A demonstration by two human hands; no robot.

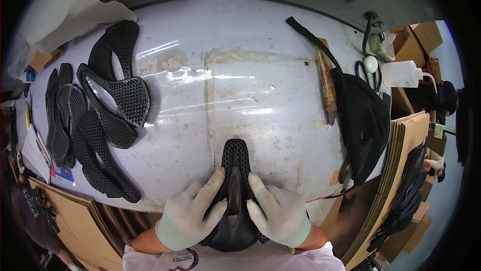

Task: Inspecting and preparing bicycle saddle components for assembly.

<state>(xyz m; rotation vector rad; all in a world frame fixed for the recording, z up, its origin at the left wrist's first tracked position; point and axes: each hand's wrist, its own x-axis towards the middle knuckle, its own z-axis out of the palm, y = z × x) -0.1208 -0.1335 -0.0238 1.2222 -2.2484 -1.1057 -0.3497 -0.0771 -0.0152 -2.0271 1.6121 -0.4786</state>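
Observation:
At the table's near edge, close to my body, a black bicycle saddle points its narrow nose away from me. Honeycomb lattice padding shows on its nose and along its sides, and a long slot runs down the middle. My left hand, in a white glove with a pale green cuff, grips the saddle's left side; the index fingertip is bare. On the opposite side my right hand, gloved the same way, presses fingers and thumb against the saddle's edge. The undersides of the saddle and some fingers are hidden.
Several black lattice saddle pads lie on the left of the white table. Toward the right are a wooden-handled tool, a black fabric pouch, scissors and a white squeeze bottle. Cardboard sheets stand beyond.

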